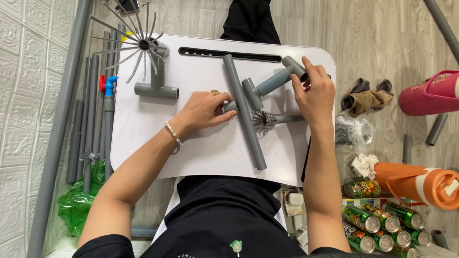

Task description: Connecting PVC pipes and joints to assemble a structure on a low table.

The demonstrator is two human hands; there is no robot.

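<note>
The grey plastic pipe assembly (248,102), a long straight tube crossed by a tee joint and a shorter branch, lies diagonally across the middle of the white rounded lap table (143,138). The left hand (203,110) closes its fingers around the stub end on the assembly's left side, just beside the long tube. The right hand (313,93) pinches the grey elbow fitting (292,64) at the far end of the branch, thumb and fingers clamped around it. So the assembly sits between both grips, held at two opposite ends, its long tube unsupported and resting on the table.

A likely risk: if either hand twists unevenly, the push-fit joints could slip apart or seat crooked, and the free long tube could swing and knock the grey tee fitting with radiating cut-strip fins (150,71) at the table's back left. A second finned piece (264,119) lies under the branch and could be crushed.

Beside the table, grey pipes (91,110) lie on the floor at left, with green drink cans (382,224), an orange flask (418,184) and a pink bottle (430,93) at right.
</note>
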